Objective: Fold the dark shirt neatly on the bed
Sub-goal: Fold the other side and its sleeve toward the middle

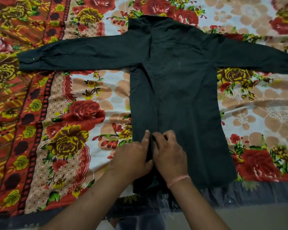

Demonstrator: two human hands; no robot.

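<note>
The dark shirt [178, 83] lies flat on the bed, collar at the far end, hem toward me. Both long sleeves are spread straight out, the left cuff reaching far left and the right sleeve running off the right edge. My left hand [133, 156] and my right hand [170, 151] sit side by side on the lower front of the shirt, near the hem. Their fingers pinch the vertical front edge of the fabric between them. A pink thread band circles my right wrist.
A floral bedsheet [70, 113] in red, yellow and peach covers the bed. Its near edge [256, 193] runs just below the shirt hem, with a dark mattress border and pale floor under it.
</note>
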